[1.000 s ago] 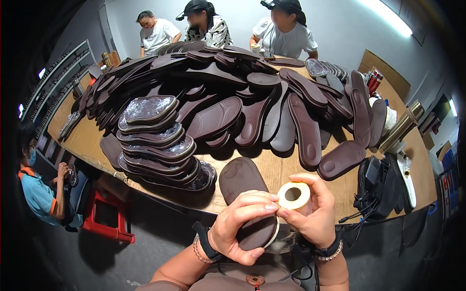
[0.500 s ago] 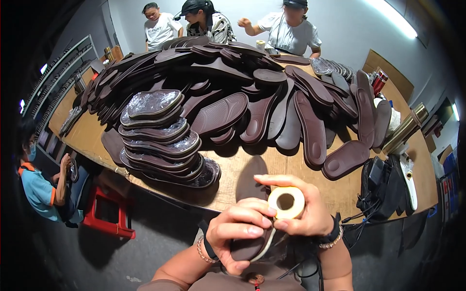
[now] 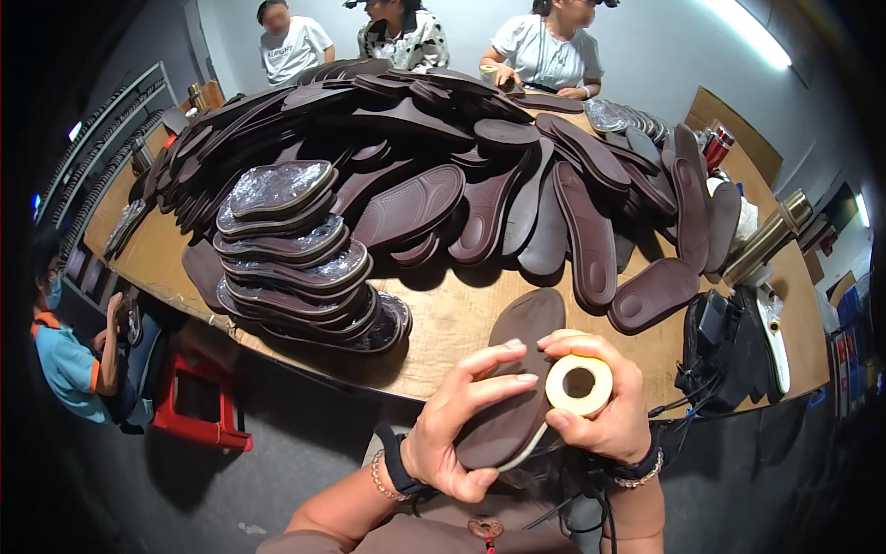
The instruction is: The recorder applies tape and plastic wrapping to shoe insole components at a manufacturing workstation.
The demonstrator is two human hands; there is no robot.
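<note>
Insole (image 3: 503,420) at the near edge of the tabletop (image 3: 461,314), and the left hand (image 3: 443,425) has it, fingers spread across its brown face, thumb by the near end! The right hand (image 3: 623,415) grips a pale-yellow roll (image 3: 579,407), apparently tape, just at its right side. A pale strip (image 3: 529,449) curves along that edge, so this looks like edge-taping in progress; the next move seems to call for a steady left hold, strip taut, roll guided round the rim.

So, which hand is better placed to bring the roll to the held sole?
Probably the right: the right hand already holds the pale roll close beside the sole, while the left hand is occupied holding that sole.
</note>
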